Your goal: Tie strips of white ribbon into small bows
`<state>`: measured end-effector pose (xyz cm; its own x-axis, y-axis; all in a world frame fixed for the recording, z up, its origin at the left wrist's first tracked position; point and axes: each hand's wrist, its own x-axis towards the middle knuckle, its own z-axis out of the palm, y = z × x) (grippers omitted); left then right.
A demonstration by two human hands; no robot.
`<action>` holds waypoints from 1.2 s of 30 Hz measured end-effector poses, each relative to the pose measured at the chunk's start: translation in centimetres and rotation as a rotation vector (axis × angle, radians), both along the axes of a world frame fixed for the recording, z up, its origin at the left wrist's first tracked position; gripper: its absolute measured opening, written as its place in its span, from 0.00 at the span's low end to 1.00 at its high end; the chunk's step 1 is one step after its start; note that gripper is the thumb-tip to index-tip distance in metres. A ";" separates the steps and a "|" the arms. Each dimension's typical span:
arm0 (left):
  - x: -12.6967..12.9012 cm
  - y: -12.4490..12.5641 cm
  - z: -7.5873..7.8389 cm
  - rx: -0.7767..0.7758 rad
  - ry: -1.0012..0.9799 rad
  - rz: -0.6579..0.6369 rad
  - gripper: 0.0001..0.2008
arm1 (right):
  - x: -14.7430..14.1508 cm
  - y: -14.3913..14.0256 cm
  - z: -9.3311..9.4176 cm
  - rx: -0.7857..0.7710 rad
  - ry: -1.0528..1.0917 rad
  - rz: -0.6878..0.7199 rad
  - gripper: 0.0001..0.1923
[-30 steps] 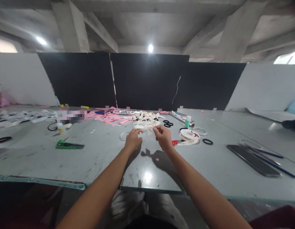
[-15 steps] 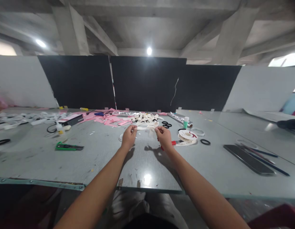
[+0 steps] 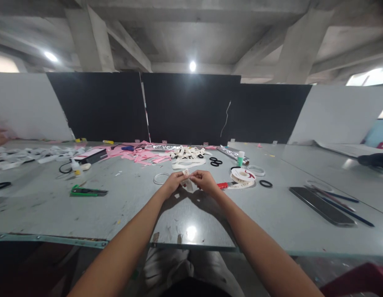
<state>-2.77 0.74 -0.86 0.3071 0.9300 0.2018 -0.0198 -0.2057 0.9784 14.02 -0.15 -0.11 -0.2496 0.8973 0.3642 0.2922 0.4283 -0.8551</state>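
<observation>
My arms are bare from wrist to past the elbow; no sleeve, watch, band or ring shows on either. My left hand (image 3: 174, 183) and right hand (image 3: 203, 181) wear no gloves. Both forearms run long and slim, widening toward the frame's 7 and 5 o'clock corners. At 6 o'clock, below the table edge, light grey trousers (image 3: 176, 268) cover my lap, creased, with something dark beneath.

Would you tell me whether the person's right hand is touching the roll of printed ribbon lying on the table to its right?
Apart. In the head view the right hand pinches a cream ribbon piece together with the left hand, and bare table shows between it and the ribbon roll.
</observation>
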 end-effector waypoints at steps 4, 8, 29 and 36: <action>-0.1 0.0 0.1 -0.140 -0.172 0.042 0.15 | 0.1 0.3 0.1 0.029 -0.031 0.041 0.17; -0.3 -0.2 0.3 -0.213 -0.217 0.107 0.18 | 1.6 1.7 0.7 0.183 -0.156 -0.290 0.18; 0.5 -0.2 0.0 -0.088 -0.102 0.173 0.18 | 7.4 11.4 -1.0 -0.046 -1.013 -0.699 0.21; 0.4 -0.2 -0.2 -0.057 -0.162 0.187 0.17 | 7.1 11.6 -0.8 0.036 -1.018 -0.641 0.19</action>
<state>-2.40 0.55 -1.07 0.0965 0.9789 0.1800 -0.1438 -0.1652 0.9757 21.13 11.46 -0.90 0.0502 0.9567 0.2866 0.9948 -0.0225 -0.0993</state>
